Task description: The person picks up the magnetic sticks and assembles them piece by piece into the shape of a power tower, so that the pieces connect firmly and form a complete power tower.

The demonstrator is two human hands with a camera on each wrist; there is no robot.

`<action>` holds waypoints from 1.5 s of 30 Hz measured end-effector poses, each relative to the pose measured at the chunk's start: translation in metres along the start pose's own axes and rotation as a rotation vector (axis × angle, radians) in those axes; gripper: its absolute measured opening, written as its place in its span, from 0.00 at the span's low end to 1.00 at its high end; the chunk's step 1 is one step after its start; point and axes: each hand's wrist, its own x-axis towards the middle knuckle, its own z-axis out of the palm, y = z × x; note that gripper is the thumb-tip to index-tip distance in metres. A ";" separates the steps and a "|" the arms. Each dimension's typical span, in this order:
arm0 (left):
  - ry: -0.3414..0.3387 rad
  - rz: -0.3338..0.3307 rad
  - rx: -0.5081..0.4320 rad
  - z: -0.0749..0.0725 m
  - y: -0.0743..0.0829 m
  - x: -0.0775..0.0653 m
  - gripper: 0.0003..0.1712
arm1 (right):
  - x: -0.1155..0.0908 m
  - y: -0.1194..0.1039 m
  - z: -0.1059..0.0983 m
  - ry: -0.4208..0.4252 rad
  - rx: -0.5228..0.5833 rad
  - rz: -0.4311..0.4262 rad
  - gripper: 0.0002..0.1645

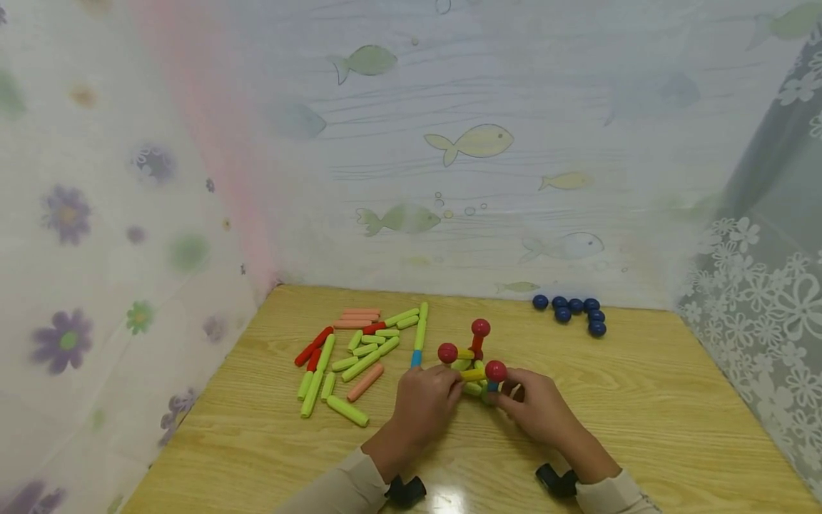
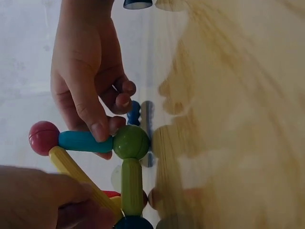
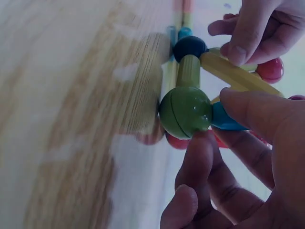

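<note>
A small frame of toy building rods and balls stands on the table between both hands. My right hand (image 1: 533, 403) pinches its blue rod (image 2: 86, 141) between thumb and fingers, right beside a green ball (image 3: 186, 112). A red ball (image 1: 496, 370) caps that rod's other end. My left hand (image 1: 424, 400) holds the slanted yellow rod (image 2: 81, 176), which runs from that red ball toward a dark blue ball (image 3: 189, 48) at the base. A light green rod (image 2: 132, 186) joins the green and dark blue balls. Farther back stands a red rod topped by a red ball (image 1: 480, 328).
Left of the frame lie several loose light green rods (image 1: 371, 358), red rods (image 1: 315, 345) and orange rods (image 1: 365, 383). A light green and blue stick (image 1: 420, 335) lies just behind my left hand. Several dark blue balls (image 1: 576, 306) sit near the table's (image 1: 668, 400) back edge.
</note>
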 end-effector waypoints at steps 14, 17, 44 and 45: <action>-0.381 -0.272 -0.358 -0.001 0.002 -0.004 0.19 | -0.003 -0.011 0.008 -0.205 0.174 -0.048 0.21; -0.354 -0.297 -0.346 -0.001 -0.003 -0.004 0.18 | -0.003 -0.012 0.010 -0.273 0.236 -0.062 0.24; -0.423 -0.315 -0.300 0.002 -0.036 0.000 0.14 | 0.000 0.000 0.007 0.072 0.070 0.229 0.13; -0.418 -0.303 -0.277 0.001 -0.035 0.001 0.13 | 0.000 0.000 0.007 0.072 0.068 0.228 0.13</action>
